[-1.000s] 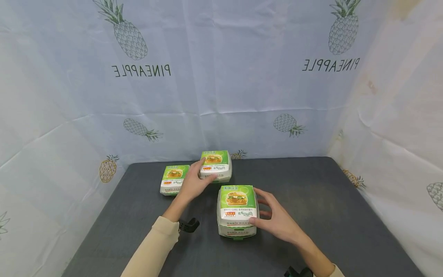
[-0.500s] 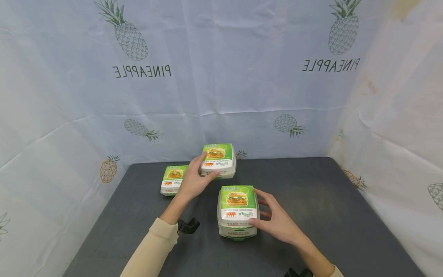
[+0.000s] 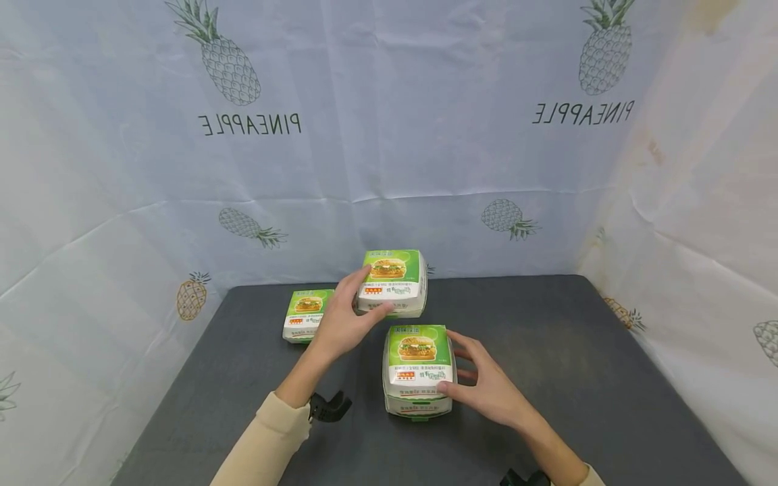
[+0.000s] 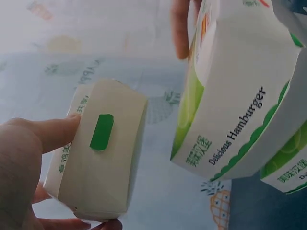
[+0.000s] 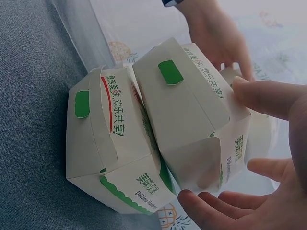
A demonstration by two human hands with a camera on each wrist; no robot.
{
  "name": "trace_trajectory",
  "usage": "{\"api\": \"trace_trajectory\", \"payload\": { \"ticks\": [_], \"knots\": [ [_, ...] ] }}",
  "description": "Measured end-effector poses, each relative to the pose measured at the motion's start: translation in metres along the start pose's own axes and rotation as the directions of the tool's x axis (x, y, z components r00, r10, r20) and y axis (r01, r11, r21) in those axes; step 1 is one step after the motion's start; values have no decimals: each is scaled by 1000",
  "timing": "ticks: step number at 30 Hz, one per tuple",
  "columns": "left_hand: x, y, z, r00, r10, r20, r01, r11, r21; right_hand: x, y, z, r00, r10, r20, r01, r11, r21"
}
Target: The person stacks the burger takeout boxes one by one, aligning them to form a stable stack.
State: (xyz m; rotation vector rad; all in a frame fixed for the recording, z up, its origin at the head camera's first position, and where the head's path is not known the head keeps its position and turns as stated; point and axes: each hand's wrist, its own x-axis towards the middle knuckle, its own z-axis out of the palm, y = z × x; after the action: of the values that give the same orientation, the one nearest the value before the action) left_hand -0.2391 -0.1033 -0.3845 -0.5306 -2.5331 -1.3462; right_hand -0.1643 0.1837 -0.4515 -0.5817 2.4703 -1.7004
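Note:
My left hand (image 3: 340, 324) grips a green and white hamburger box (image 3: 395, 280) by its left and front sides, raised above the back of the table. In the left wrist view the thumb lies on this held box (image 4: 108, 177) near its green tab, the fingers on the opposite side. Front centre, two hamburger boxes are stacked, the upper box (image 3: 419, 351) on the lower box (image 3: 416, 407). My right hand (image 3: 486, 385) holds the stack's right side, thumb at the front and fingers toward the back; in the right wrist view it spans the upper box (image 5: 187, 110).
Another hamburger box (image 3: 304, 307) stands on the dark table (image 3: 547, 331) at back left, partly behind my left hand. White cloth (image 3: 419, 155) printed with pineapples hangs behind and at both sides. Black straps (image 3: 330, 406) circle the wrists.
My left hand has lifted its hamburger box off the back of the table and brought it right, closer to the stack. The right hand and the stack stay in place.

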Motion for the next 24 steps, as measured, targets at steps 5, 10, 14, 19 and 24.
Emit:
{"api": "trace_trajectory", "payload": {
  "ticks": [5, 10, 14, 19, 24],
  "knots": [
    [-7, 7, 0, 1000, 19, 8, -19, 1000, -14, 0, -1, 0, 1000, -2, -3, 2, 1000, 1],
    [-15, 10, 1, 999, 35, 20, -34, 999, -13, -1, -2, 0, 1000, 5, -2, -5, 1000, 3],
    [-21, 10, 3, 999, 39, 36, -38, 999, -24, -1, -2, 0, 1000, 10, 0, -10, 1000, -2],
    [-27, 9, 5, 998, 29, 50, -27, 998, -49, -1, -2, 0, 1000, 8, 0, -8, 1000, -8],
    [-34, 10, 8, 997, 23, 80, -18, 998, -68, 0, -2, -1, 1000, 14, -3, -14, 1000, -10]
  ]
}}
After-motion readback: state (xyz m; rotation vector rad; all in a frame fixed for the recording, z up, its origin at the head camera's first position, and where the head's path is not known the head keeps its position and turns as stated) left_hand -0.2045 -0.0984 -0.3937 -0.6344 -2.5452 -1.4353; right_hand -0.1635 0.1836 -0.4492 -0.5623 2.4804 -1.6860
